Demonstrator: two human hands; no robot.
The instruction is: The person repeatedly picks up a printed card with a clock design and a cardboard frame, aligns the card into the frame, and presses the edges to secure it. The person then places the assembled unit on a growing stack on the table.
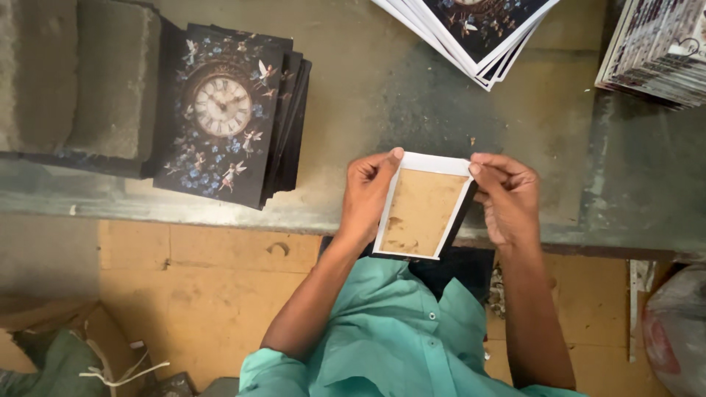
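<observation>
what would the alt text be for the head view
Both hands, left hand and right hand, hold a white-edged brown card over a worn bench. A stack of dark clock-print covers sits to the left.

The board panel point(421, 212) looked like matt brown cardboard edged in smooth white paper. The stacked clock covers point(224, 114) seemed printed paper, dark and faintly satin. The grey blocks point(73, 73) looked coarse and porous. The workbench point(382, 95) was worn, scuffed and dull. The shirt point(390, 331) was soft teal cloth, and the plywood point(206, 294) below looked rough.
</observation>
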